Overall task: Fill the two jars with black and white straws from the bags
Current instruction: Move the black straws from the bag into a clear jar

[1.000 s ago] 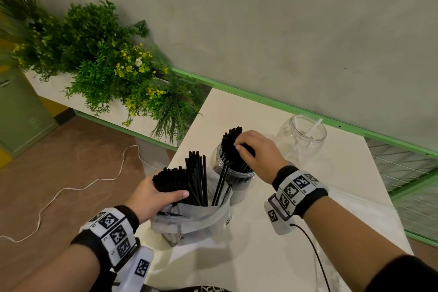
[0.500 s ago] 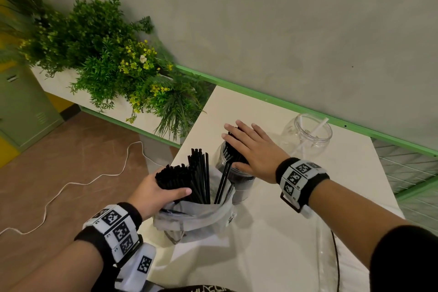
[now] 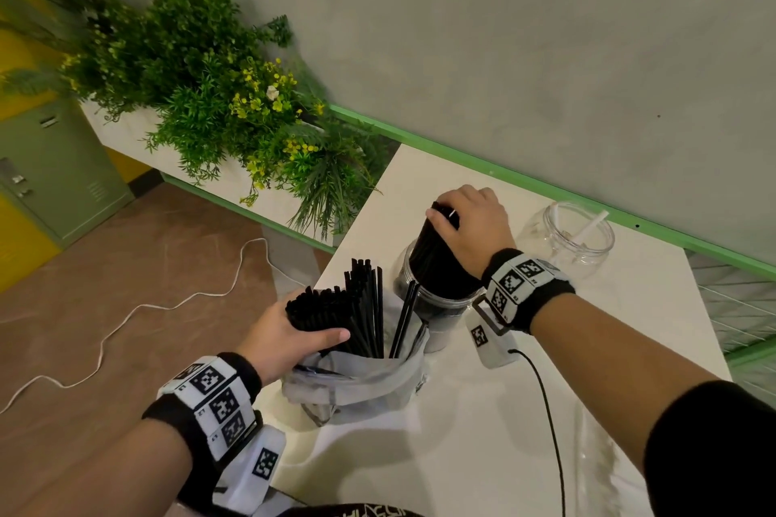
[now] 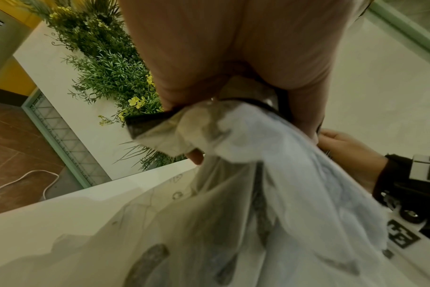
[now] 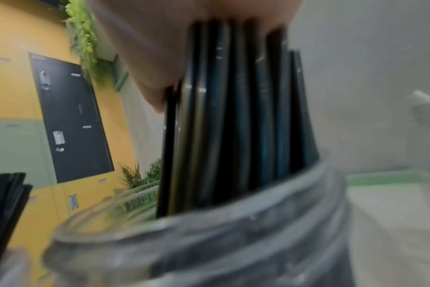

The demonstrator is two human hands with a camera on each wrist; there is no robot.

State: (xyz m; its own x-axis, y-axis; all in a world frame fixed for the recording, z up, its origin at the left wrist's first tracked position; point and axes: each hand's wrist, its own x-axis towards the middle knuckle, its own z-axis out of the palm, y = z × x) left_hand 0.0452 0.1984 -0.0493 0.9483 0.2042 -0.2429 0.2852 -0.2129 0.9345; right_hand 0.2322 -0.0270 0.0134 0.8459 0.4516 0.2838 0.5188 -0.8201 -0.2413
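Black straws (image 3: 436,256) within curled right fingers (image 3: 445,218)

We see soft, dim indoor light with faint shadows on the desk (image 3: 483,453). The head view bends at its edges, while our right wrist view is heavily blurred, and the left wrist view is soft up close.

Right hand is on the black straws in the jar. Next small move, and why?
Probably let go and reach back to the bag: the right hand grips black straws already standing in the near jar, while the left hand holds more.
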